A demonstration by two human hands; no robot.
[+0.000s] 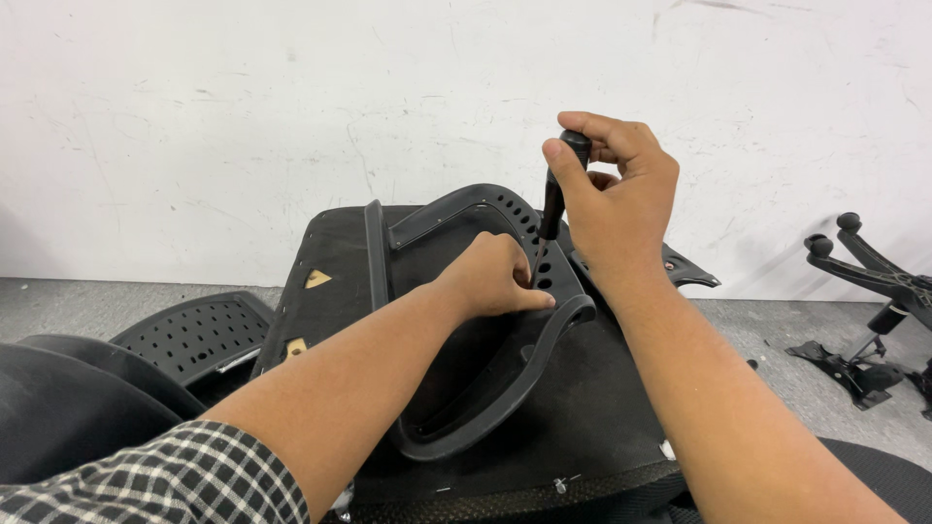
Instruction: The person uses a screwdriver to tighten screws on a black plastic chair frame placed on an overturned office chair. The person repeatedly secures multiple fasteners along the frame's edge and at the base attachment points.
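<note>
My right hand [616, 199] grips the black handle of a screwdriver [556, 194], which stands nearly upright with its shaft pointing down at a black plastic armrest frame [485, 403]. My left hand [493, 277] rests on the perforated upper part of that frame, fingers curled beside the screwdriver's tip. The frame lies on the black underside of a chair seat [335, 262], which has two small tan spots on its left side. The tip itself is hidden behind my left hand.
A perforated black plastic panel [194, 335] lies on the grey floor at left, beside a dark cushion [68, 398]. A black chair base with casters [874, 281] stands at right. A white wall runs behind everything.
</note>
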